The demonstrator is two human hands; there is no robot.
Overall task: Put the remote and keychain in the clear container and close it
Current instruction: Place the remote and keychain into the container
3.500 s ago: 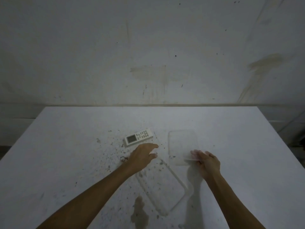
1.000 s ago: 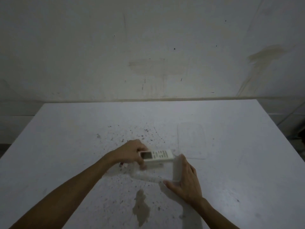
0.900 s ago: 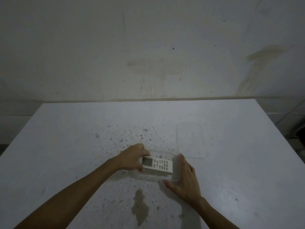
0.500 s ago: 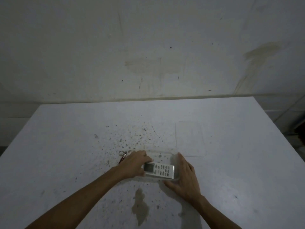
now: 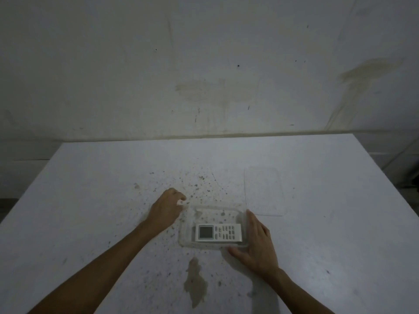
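Remote lies in container, markings unreadable; right hand flat against it; left hand curled, contents unclear.

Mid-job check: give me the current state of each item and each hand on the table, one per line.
clear container: open, lid off, upright on the table.
remote: lying flat inside the container, buttons up.
lid: flat on the table beyond the container's right end.
keychain: not visible; probably under the left hand.
left hand: curled on the table left of the container; contents hidden.
right hand: open, flat against the container's right end.
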